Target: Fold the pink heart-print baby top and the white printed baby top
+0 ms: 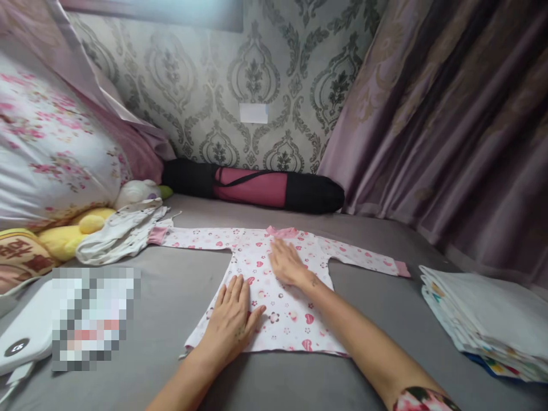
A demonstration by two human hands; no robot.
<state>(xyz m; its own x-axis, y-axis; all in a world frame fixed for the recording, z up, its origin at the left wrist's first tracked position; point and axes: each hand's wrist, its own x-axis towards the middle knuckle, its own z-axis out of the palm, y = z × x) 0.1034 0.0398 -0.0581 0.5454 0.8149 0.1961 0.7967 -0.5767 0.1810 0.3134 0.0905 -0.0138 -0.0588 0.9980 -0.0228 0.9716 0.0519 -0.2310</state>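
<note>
A child's long-sleeved shirt [295,319], white with pink hearts and small flowers, lies spread on a grey bed sheet [180,319]. Its pink collar points away from me and both sleeves stretch out sideways, ending in pink cuffs. My left hand [233,314] rests flat on the lower left of the shirt body, fingers extended. Higher up, just below the collar, my right hand [286,262] lies on the cloth with its fingers stretched out. Neither hand grips anything. The left cuff touches a crumpled white garment [124,231].
At right sits a stack of folded cloths [488,319]. A white power bank [29,319] with a cable lies left, beside a blurred-out item [96,319]. Yellow plush toys [68,237] and a floral pillow [55,137] are behind. A black-and-maroon bag [252,185] lies along the wall.
</note>
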